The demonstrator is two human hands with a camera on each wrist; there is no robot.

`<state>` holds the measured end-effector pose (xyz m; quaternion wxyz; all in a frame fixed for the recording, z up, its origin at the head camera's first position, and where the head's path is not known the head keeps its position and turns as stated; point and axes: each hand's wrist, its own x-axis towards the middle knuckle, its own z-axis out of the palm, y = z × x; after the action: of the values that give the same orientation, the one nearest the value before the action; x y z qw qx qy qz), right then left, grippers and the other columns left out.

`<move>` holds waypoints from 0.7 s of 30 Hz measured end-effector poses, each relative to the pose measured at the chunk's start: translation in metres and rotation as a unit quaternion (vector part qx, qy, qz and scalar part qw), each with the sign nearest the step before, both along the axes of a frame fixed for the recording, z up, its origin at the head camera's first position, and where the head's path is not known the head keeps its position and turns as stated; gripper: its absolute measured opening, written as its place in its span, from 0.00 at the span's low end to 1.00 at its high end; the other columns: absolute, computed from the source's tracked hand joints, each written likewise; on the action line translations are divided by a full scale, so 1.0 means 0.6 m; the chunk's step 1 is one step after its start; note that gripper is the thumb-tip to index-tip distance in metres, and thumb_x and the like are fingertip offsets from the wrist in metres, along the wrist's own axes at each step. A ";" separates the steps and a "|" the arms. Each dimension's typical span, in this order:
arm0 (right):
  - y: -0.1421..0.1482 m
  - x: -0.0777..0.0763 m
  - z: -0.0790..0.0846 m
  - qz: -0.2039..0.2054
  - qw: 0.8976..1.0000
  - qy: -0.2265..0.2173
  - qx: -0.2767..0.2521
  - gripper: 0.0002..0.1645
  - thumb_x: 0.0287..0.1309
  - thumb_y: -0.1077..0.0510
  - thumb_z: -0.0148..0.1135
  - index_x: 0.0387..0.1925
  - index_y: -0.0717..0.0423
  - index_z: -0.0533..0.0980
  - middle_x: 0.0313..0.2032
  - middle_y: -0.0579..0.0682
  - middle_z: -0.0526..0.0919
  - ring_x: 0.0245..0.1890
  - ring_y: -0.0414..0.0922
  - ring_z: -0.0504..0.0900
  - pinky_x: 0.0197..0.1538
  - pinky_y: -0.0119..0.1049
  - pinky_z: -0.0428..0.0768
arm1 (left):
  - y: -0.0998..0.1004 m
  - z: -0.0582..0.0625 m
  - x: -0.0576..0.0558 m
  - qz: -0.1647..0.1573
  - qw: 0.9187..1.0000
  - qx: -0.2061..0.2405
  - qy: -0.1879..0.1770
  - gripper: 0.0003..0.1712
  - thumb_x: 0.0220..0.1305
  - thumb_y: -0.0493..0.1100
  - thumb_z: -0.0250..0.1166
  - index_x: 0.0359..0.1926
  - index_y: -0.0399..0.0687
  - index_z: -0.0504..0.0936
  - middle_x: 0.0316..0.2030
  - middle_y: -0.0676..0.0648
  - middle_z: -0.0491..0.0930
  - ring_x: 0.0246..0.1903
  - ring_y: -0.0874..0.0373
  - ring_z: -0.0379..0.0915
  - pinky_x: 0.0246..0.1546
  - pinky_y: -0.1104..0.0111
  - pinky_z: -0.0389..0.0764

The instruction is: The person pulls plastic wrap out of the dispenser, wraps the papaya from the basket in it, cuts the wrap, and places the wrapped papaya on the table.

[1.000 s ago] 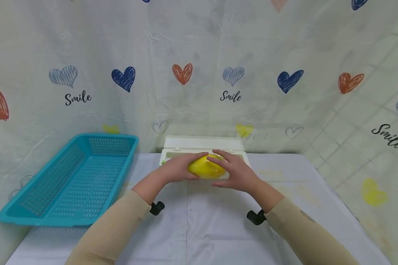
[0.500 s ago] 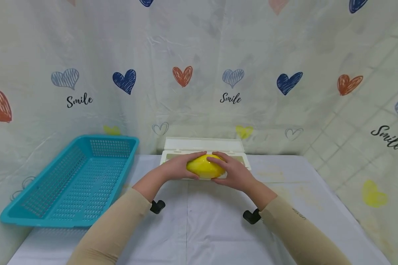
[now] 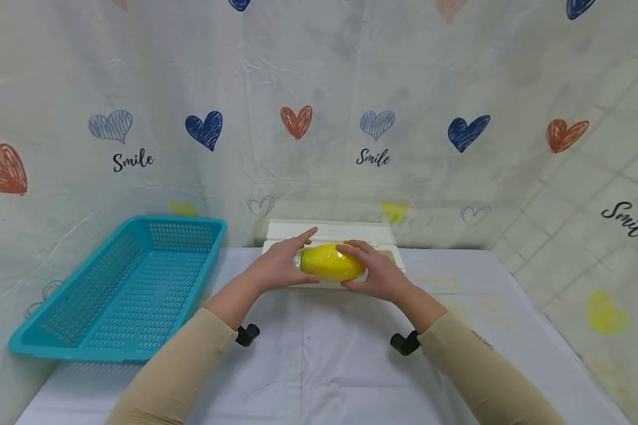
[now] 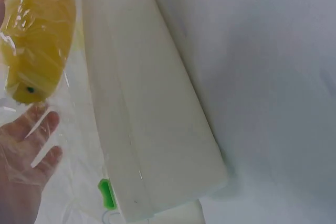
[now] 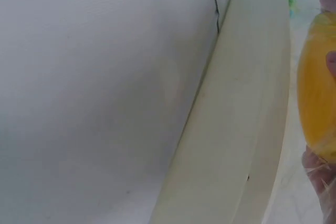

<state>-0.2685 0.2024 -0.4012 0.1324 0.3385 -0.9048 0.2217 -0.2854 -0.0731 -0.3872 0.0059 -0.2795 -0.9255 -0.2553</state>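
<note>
A yellow, mango-like fruit [image 3: 331, 262] in clear plastic film is held up over a long white box [image 3: 332, 230], its greenish end to the left. My right hand [image 3: 380, 276] grips its right end, thumb below and fingers on top. My left hand [image 3: 277, 265] is at the other end with its fingers spread. In the left wrist view, film lies over the left fingers [image 4: 47, 124], just off the fruit's tip. A small green piece [image 4: 106, 193] is at the box's left end. The right wrist view shows only part of the fruit [image 5: 317, 93].
A teal perforated basket [image 3: 191, 295] stands at the left on the white-covered table [image 3: 340, 366]. The box's raised lid is near the heart-printed curtain [image 3: 319, 171] at the back. Black wrist cameras [image 3: 247, 335] hang under both forearms.
The left hand has let go of the fruit and spread its fingers, baring the greenish end and film. The right fingers have closed round the right end.
</note>
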 end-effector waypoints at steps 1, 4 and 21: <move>0.001 -0.002 0.001 -0.002 1.000 -0.010 -0.004 0.47 0.49 0.50 0.78 0.69 0.39 0.66 0.66 0.48 0.68 0.57 0.52 0.77 0.57 0.48 0.78 | 0.002 0.000 0.000 -0.005 1.000 -0.005 0.016 0.63 0.47 0.69 0.74 0.78 0.76 0.45 0.66 0.52 0.71 0.62 0.54 0.68 0.62 0.51 0.70; 0.002 -0.006 0.005 0.000 0.999 -0.041 -0.025 0.46 0.49 0.50 0.78 0.69 0.39 0.67 0.66 0.47 0.69 0.59 0.51 0.75 0.59 0.50 0.77 | 0.008 0.000 -0.002 -0.028 0.998 -0.027 0.055 0.61 0.48 0.67 0.75 0.77 0.78 0.47 0.66 0.54 0.71 0.60 0.54 0.70 0.62 0.52 0.71; 0.008 -0.021 0.016 -0.005 0.980 -0.174 -0.097 0.48 0.53 0.50 0.76 0.73 0.40 0.63 0.68 0.47 0.68 0.60 0.50 0.72 0.63 0.52 0.72 | 0.021 -0.011 -0.012 -0.073 0.986 -0.075 0.127 0.45 0.60 0.53 0.72 0.74 0.76 0.59 0.60 0.47 0.73 0.46 0.53 0.78 0.45 0.63 0.82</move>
<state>-0.2811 0.2074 -0.3918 0.0066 0.2755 -0.8900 0.3633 -0.2926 -0.0603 -0.3937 0.0841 -0.3766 -0.9107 -0.1475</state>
